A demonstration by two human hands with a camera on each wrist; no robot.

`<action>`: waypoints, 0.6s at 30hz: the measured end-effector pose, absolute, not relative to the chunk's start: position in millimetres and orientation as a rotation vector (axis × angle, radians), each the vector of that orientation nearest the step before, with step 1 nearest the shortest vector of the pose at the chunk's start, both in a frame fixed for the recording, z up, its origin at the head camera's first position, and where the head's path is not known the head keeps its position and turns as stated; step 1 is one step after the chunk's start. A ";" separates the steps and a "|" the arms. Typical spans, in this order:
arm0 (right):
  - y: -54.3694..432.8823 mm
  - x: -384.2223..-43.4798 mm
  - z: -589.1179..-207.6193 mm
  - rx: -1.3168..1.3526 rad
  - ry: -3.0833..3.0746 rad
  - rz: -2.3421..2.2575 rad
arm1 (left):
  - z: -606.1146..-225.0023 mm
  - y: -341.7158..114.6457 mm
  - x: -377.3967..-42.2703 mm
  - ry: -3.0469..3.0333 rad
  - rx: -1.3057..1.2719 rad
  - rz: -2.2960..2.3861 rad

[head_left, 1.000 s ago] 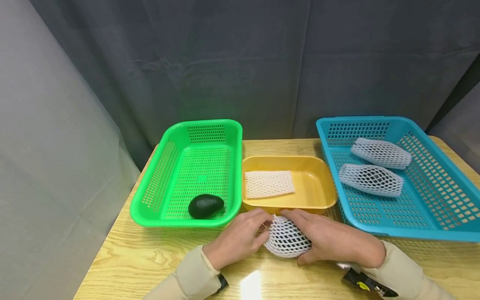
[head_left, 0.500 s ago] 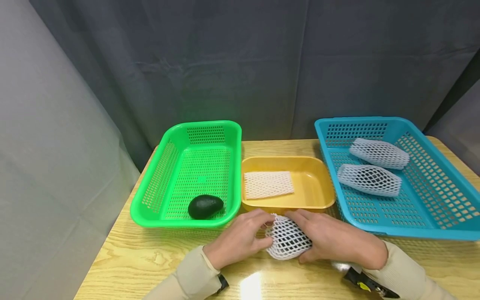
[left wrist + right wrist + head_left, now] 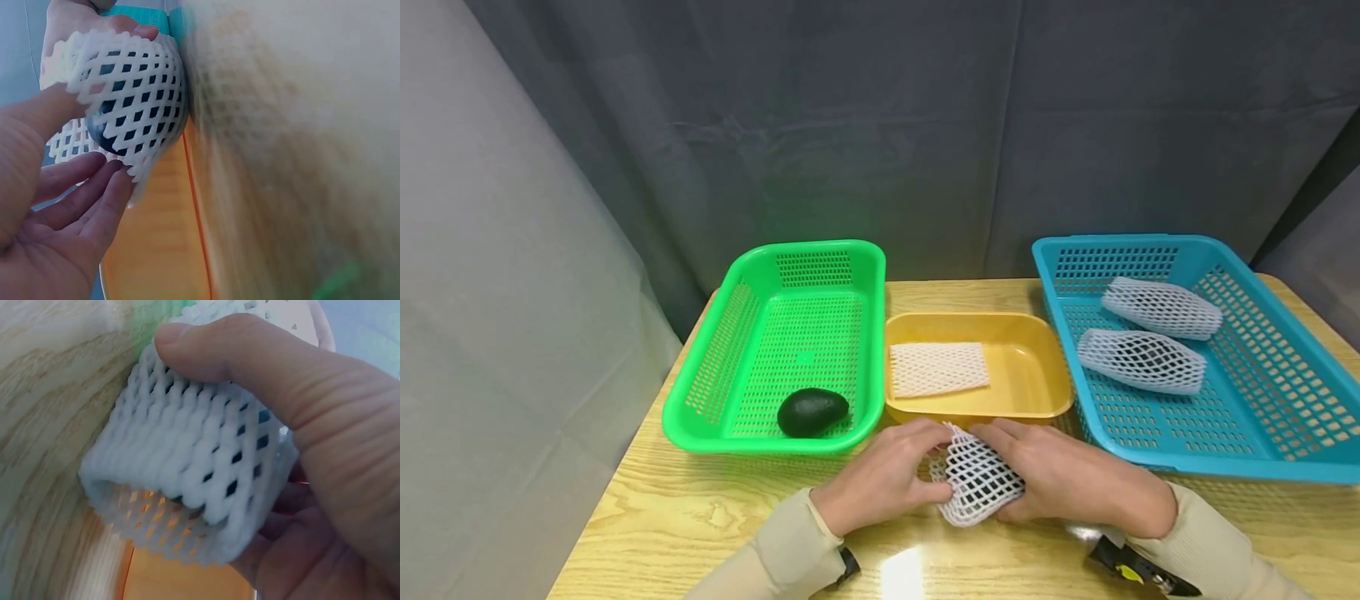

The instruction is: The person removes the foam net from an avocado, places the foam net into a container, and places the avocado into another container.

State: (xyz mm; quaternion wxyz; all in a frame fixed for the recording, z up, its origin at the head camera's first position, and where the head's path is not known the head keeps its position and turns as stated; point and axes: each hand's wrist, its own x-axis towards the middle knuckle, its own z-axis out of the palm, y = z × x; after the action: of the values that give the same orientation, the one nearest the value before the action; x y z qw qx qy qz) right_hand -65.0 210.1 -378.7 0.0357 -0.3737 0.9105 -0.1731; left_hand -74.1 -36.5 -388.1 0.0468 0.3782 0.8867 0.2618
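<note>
A white foam net sleeve [image 3: 983,479] lies between the two hands in front of the yellow container, with a dark avocado [image 3: 107,132] showing through its open end and mesh. My right hand [image 3: 1060,475] grips the sleeve around its right part, thumb [image 3: 206,350] pressed on the mesh. At the left end, my left hand [image 3: 887,477] holds the sleeve's mouth, its thumb at one edge and fingertips [image 3: 119,181] at the other. The right wrist view shows the sleeve's other end [image 3: 162,519] as an open, flattened mouth.
Another avocado [image 3: 812,412] lies in the green basket [image 3: 696,442] on the left. A flat foam net [image 3: 938,368] lies in the yellow container [image 3: 1030,379]. Two net-wrapped fruits [image 3: 1142,360] [image 3: 1161,307] lie in the blue basket [image 3: 1225,462] on the right.
The sleeve's left mouth has been spread wider, its near edge drawn toward the person. My left thumb has shifted slightly right along it. The right hand keeps its grip almost in place.
</note>
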 end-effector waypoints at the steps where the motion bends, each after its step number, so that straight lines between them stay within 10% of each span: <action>1: 210.3 -64.9 -378.9 -1.156 2.798 -0.538 | -388.3 -36.3 -74.5 2.701 1.158 0.798; 18: 209.1 -64.3 -380.8 -1.168 2.789 -0.590 | -392.4 -34.9 -77.8 2.661 1.108 0.802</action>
State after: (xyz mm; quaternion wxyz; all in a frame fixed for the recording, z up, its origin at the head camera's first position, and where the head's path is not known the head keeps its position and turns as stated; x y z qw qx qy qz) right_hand -64.3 209.1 -380.8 0.0303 -0.3789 0.9049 -0.1915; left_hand -77.8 -34.9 -392.4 0.0748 0.3692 0.8869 0.2672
